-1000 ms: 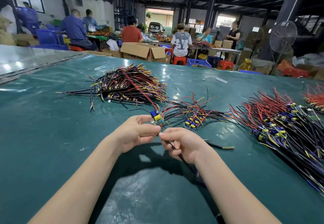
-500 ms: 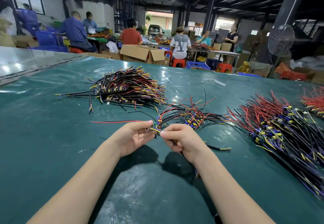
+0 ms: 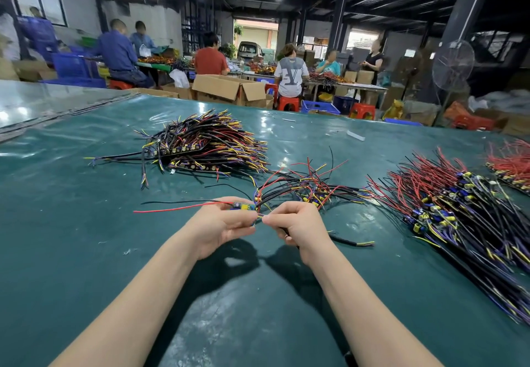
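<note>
Between the two hands, raised a little above the table, a small board with blue and yellow parts is being held. The left hand is pinching it between thumb and curled fingers, while the right hand, fingers curled, is pinching thin wire ends right at the board's near right corner, so the fingertips of both hands are almost meeting. Out to the left of the left hand, a red wire and a black wire are trailing away from the board over the table. From under the right hand a cable is coming out to the right, its yellow and blue ends lying on the table; whether the pinched ends belong to it I cannot tell. Just beyond the hands a loose bundle of red and black leads is lying, some strands reaching toward the board. Farther beyond the left hand a dense pile of black, yellow and red leads is sitting, well apart from both hands. Well to the right of the right hand a long heap of boards with red and black wires is spreading across the table, and beyond it a red heap is showing at the edge.
</note>
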`<state>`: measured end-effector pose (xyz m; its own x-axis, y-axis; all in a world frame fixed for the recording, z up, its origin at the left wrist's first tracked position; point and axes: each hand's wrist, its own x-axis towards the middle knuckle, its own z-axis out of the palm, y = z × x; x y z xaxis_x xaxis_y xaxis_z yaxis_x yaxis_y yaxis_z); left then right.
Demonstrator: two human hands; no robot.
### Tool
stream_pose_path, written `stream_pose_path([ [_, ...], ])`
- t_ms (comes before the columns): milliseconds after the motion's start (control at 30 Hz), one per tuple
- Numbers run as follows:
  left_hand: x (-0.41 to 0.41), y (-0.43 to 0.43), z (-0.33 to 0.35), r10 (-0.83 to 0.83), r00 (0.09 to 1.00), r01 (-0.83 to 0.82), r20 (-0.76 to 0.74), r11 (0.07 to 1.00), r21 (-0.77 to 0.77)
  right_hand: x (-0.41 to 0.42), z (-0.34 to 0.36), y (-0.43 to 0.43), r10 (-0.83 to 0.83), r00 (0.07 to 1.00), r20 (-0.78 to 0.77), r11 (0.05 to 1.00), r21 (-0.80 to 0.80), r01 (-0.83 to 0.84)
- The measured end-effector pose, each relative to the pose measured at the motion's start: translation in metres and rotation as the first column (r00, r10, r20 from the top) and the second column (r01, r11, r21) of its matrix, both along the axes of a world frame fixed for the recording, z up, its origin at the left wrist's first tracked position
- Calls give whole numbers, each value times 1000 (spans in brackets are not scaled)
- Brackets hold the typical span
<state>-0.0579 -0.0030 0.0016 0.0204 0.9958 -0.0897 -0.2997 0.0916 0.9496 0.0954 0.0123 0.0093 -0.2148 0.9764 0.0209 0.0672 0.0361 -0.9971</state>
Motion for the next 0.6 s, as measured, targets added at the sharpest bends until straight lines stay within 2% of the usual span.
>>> stream_pose_path([
  [67, 3, -1, -1, 93, 979, -81, -182, 994, 76, -1, 0, 0, -23, 999, 39, 1000, 22, 22],
  [167, 5, -1, 0, 151, 961, -125, -233, 984, 124, 1, 2, 0, 10, 998, 68, 996, 85, -16],
  [267, 5, -2, -1, 116, 974, -97, -197, 990, 101, 1, 4, -2, 94, 986, 137, 985, 130, -112],
  [367, 6, -2, -2, 25, 994, -24, -105, 1000, 7, 1, 3, -2, 90, 973, 211, 974, 183, -130],
  [433, 4, -1, -2, -40, 997, 35, -64, 997, -72, 0, 4, 0, 24, 933, 358, 953, 273, -129],
  [500, 1, -1, -2, -84, 996, 78, -42, 988, -134, -4, 5, 1, -57, 855, 516, 924, 352, -151],
  [533, 0, -1, -1, -84, 996, 80, -23, 985, -152, -6, 5, 0, -79, 837, 541, 917, 370, -152],
  [600, -2, -1, 0, -48, 997, 57, 53, 981, -184, -8, 5, 0, -35, 858, 512, 927, 338, -164],
])
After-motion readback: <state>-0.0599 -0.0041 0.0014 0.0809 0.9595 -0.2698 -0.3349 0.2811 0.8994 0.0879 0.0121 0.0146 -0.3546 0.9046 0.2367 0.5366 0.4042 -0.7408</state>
